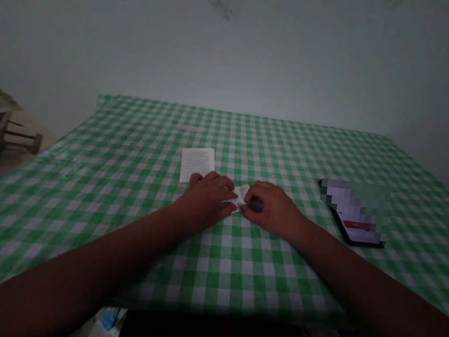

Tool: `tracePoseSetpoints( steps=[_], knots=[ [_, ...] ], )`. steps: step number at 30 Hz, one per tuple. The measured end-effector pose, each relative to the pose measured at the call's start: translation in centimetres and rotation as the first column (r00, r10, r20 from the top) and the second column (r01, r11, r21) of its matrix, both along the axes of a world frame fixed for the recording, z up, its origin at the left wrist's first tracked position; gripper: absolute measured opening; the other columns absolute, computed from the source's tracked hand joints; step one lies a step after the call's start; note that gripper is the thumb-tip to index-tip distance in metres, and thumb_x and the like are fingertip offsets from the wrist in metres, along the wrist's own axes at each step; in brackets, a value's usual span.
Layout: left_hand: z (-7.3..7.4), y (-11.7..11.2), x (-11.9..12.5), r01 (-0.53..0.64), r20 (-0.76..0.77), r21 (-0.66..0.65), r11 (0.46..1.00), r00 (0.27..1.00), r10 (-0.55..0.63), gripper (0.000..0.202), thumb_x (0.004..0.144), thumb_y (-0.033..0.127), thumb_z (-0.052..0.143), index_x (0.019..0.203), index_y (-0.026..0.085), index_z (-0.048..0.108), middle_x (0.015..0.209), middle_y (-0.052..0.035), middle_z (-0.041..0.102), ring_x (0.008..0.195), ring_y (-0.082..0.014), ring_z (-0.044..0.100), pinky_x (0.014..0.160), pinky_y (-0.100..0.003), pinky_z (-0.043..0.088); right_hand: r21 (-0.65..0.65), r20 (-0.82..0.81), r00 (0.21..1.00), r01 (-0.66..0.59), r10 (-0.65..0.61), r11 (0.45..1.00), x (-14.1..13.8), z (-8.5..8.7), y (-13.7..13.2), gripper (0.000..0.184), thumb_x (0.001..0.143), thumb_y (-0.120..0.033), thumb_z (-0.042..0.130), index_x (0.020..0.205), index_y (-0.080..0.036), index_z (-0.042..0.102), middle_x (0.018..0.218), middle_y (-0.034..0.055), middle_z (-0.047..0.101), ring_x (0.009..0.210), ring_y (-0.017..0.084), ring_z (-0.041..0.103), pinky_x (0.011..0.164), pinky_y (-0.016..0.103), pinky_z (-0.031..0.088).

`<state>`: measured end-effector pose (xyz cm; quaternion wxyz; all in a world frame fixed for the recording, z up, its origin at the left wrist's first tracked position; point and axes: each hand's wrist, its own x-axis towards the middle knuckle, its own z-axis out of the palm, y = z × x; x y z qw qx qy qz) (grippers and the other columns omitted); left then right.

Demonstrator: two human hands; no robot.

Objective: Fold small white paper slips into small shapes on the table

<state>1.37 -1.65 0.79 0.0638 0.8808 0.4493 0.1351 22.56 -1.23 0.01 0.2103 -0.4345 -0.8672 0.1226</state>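
White paper slip (241, 194), seemingly part-folded, is pinched by left hand (208, 199) and right hand (273, 210). Second sheet (197, 164) lies untouched.

Counter (83, 201) under green-checked cloth (237, 267): printed paper slip (197, 164) at frame centre, small folded paper (241, 194) just lower right, phone (355, 216) mid-right.

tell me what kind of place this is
Probably a plain room in a home, dimly lit: a green checked tablecloth runs up to a bare wall, and a phone and a printed slip of paper lie on it.
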Motion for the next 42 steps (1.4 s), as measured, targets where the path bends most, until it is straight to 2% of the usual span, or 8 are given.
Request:
tracePoseSetpoints(
  steps=[13, 24, 33, 37, 42],
  knots=[
    [-0.1, 0.2, -0.1, 0.025, -0.001, -0.006, 1.0, 1.0, -0.025, 0.02, 0.089, 0.037, 0.064, 0.106, 0.031, 0.072, 0.122, -0.0004, 0.067, 0.113, -0.0261, 0.052, 0.086, -0.045, 0.03, 0.026, 0.026, 0.972, 0.231, -0.232, 0.973, 0.1, -0.3, 1.5, 0.013, 0.084, -0.026, 0.062, 0.074, -0.019, 0.06, 0.078, 0.0029, 0.06, 0.074, 0.017, 0.056, 0.068, 0.03, 0.041],
    [0.0, 0.1, 0.0, 0.02, -0.011, -0.005, 1.0, 1.0, -0.02, 0.02, 0.09, 0.039, 0.064, 0.106, 0.032, 0.072, 0.122, 0.0003, 0.066, 0.114, -0.026, 0.053, 0.086, -0.046, 0.03, 0.061, 0.037, 0.965, 0.256, -0.258, 0.965, 0.1, -0.5, 1.7, 0.014, 0.085, -0.027, 0.059, 0.073, -0.02, 0.058, 0.076, 0.0022, 0.06, 0.071, 0.016, 0.055, 0.064, 0.029, 0.039],
    [0.1, 0.1, 0.1, -0.002, -0.017, -0.005, 1.0, 1.0, 0.002, 0.02, 0.09, 0.038, 0.062, 0.106, 0.032, 0.073, 0.123, -0.001, 0.066, 0.113, -0.0265, 0.052, 0.089, -0.046, 0.031, 0.009, 0.053, 0.983, 0.174, -0.174, 0.985, 0.2, 0.2, 1.1, 0.014, 0.083, -0.031, 0.065, 0.079, -0.019, 0.059, 0.082, 0.0028, 0.06, 0.074, 0.016, 0.057, 0.067, 0.029, 0.041],
    [0.3, 0.0, 0.1, 0.002, -0.017, -0.009, 1.0, 1.0, -0.003, 0.02, 0.089, 0.038, 0.063, 0.105, 0.031, 0.073, 0.123, -0.0013, 0.066, 0.113, -0.0265, 0.052, 0.088, -0.046, 0.031, -0.009, 0.109, 0.987, 0.117, -0.115, 0.993, 0.1, 0.5, 0.5, 0.019, 0.082, -0.036, 0.067, 0.078, -0.02, 0.056, 0.084, 0.0031, 0.06, 0.078, 0.018, 0.057, 0.069, 0.031, 0.04],
    [0.5, 0.0, 0.1, 0.002, -0.032, -0.026, 1.0, 0.999, -0.002, 0.021, 0.089, 0.038, 0.063, 0.107, 0.031, 0.073, 0.123, -0.0012, 0.066, 0.113, -0.0261, 0.052, 0.088, -0.045, 0.031, -0.029, 0.13, 0.989, 0.076, -0.071, 0.997, 0.0, 0.7, 0.1, 0.021, 0.079, -0.034, 0.067, 0.077, -0.021, 0.051, 0.085, 0.0024, 0.059, 0.079, 0.018, 0.055, 0.07, 0.032, 0.038]
  ],
)
